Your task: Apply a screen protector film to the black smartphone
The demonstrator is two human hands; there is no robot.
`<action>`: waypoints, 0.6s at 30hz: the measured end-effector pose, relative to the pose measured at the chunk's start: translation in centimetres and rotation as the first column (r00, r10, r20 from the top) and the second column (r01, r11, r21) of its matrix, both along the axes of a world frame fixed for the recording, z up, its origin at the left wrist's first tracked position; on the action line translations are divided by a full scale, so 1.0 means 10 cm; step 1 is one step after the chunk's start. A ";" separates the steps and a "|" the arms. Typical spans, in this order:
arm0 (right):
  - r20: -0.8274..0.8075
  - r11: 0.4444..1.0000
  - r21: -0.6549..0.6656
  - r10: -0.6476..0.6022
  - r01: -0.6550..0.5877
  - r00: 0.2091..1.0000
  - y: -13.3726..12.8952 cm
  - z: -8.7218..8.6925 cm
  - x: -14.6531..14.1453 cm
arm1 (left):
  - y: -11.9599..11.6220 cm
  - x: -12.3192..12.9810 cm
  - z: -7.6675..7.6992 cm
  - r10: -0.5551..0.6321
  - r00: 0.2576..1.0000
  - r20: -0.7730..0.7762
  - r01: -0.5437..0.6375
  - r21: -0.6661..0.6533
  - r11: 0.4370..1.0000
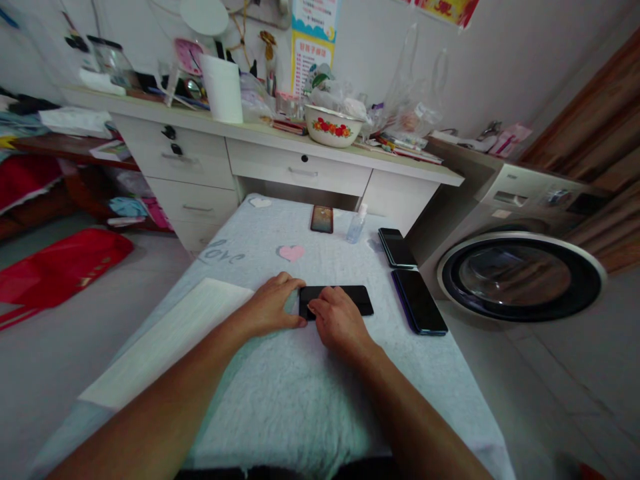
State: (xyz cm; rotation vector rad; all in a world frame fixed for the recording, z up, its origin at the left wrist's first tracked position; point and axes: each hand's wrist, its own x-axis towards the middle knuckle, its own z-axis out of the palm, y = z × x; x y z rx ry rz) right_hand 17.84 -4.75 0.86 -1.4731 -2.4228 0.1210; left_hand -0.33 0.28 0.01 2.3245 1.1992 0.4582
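Observation:
A black smartphone [357, 298] lies flat on the cloth-covered table, its long side running left to right. My left hand [273, 303] grips its left end, with the thumb at the near corner and the fingers at the far corner. On top of the screen rests my right hand [340, 321], its fingers curled together and pressed down near the phone's left half. Something small and pale may show at those fingertips, but I cannot make it out. Left of my left hand lies a long white paper sheet [170, 340], partly under my forearm.
Dark phones lie at the table's right edge, one farther [399, 248] and one nearer [420, 301]. A clear spray bottle [356, 225] stands toward the back beside a brown phone case [322, 219]. Beyond are a white desk [300, 175] and a washing machine [520, 267].

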 end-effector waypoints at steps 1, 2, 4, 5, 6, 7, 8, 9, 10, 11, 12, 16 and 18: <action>-0.005 1.000 0.000 -0.004 0.004 1.000 0.00 0.00 0.01 | 0.00 0.00 0.00 0.001 1.000 -0.002 -0.001 -0.003 1.000; -0.012 1.000 -0.001 -0.010 0.010 1.000 0.00 -0.01 0.01 | -0.01 0.00 0.01 0.001 1.000 -0.003 -0.001 -0.005 1.000; -0.030 1.000 -0.005 -0.031 0.031 0.999 0.01 -0.01 0.04 | -0.01 0.00 0.01 0.002 1.000 -0.002 -0.002 -0.008 1.000; -0.037 0.999 -0.009 -0.045 0.045 0.998 0.01 -0.01 0.05 | -0.01 0.00 0.01 0.001 1.000 -0.001 -0.001 -0.008 1.000; -0.041 0.998 -0.012 -0.064 0.063 0.997 0.01 -0.01 0.06 | -0.01 0.00 0.01 -0.003 1.000 0.000 0.003 -0.007 1.000; -0.041 0.997 -0.013 -0.083 0.082 0.996 0.01 0.00 0.08 | -0.01 -0.01 0.01 -0.005 1.000 0.000 0.005 -0.006 1.000; -0.038 0.995 -0.011 -0.099 0.099 0.994 0.01 0.00 0.09 | -0.01 -0.01 0.00 -0.008 1.000 -0.001 0.008 -0.004 1.000; -0.034 0.993 -0.008 -0.116 0.116 0.993 0.01 0.00 0.11 | -0.01 -0.01 -0.01 -0.010 1.000 -0.004 0.010 -0.003 1.000; -0.029 0.992 -0.006 -0.130 0.130 0.991 0.02 0.00 0.12 | -0.01 -0.01 -0.01 -0.011 1.000 -0.007 0.011 -0.001 1.000; -0.024 0.990 -0.002 -0.144 0.144 0.989 0.02 0.00 0.14 | 0.00 -0.01 -0.02 -0.010 1.000 -0.011 0.010 0.001 1.000; -0.021 0.987 0.004 -0.159 0.160 0.987 0.02 -0.01 0.15 | 0.00 -0.02 -0.03 -0.009 1.000 -0.015 0.010 0.003 1.000; -0.016 0.973 0.024 -0.231 0.231 0.973 0.04 -0.05 0.20 | 0.01 -0.01 -0.02 -0.012 1.000 -0.019 0.013 0.008 1.000; -0.016 0.966 0.028 -0.256 0.256 0.967 0.05 -0.07 0.21 | 0.01 -0.01 -0.02 -0.016 1.000 -0.020 0.017 0.007 1.000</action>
